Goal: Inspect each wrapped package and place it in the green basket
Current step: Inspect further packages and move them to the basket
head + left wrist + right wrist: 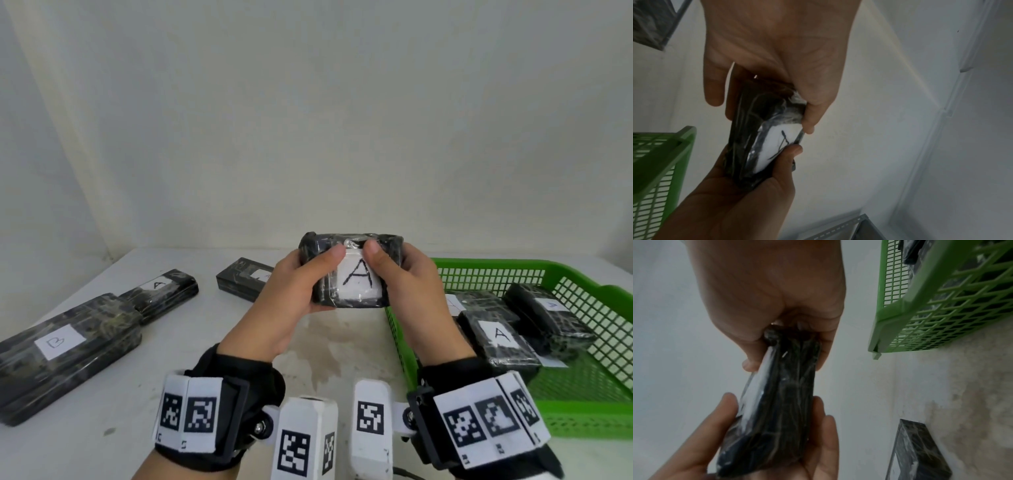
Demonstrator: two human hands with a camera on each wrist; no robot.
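Wrist-worn marker bands (191, 416) sit closest to the head camera; beyond them the left hand (291, 291) and right hand (411, 284) each clamp one end of a black wrapped package labelled "A" (356, 274), thumbs pressed on its white label, long axis running left to right, lifted off the white table (325, 359). Directly right of this package stands the green basket (513, 274), so the right hand is the nearer one for the placement, judged to be a short sideways carry over the rim. Inside the basket lie at least three wrapped packages, one showing an "A" (501, 334). Left of the held package, three more rest on the table: one marked "B" (65, 346), one marked "A" (161, 291), and a third (246, 279) with its label partly hidden. Left wrist view: the left hand's thumb (807, 118) pinches the package (764, 129), the basket rim (674, 146) just beside. Right wrist view: both hands hold the package (783, 394) edge-on, the basket (941, 305) near.
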